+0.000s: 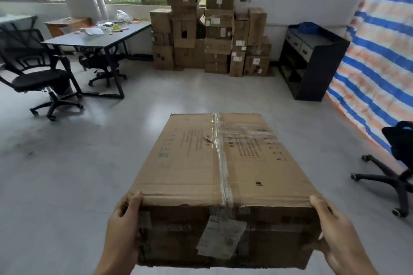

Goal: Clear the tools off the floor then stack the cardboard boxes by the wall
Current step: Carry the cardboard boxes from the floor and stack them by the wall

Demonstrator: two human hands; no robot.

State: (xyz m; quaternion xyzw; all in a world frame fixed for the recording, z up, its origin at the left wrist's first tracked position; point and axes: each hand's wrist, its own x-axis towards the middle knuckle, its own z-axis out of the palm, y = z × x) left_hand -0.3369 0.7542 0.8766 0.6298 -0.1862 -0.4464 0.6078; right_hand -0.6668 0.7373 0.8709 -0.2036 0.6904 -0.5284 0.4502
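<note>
A large taped cardboard box (221,163) fills the lower middle of the head view, carried above the floor. My left hand (123,227) grips its near left corner, thumb on the top edge and fingers round the side. My right hand (335,232) grips the near right corner the same way. A worn label hangs on the box's near face. Far ahead, a pile of cardboard boxes (210,33) stands stacked against the white wall under the window.
A grey table (96,38) with clutter and two black office chairs (38,73) stand at the left. A dark cabinet (312,58) sits right of the pile. A striped tarp (380,51) hangs at the right, with another chair (395,163) beside it.
</note>
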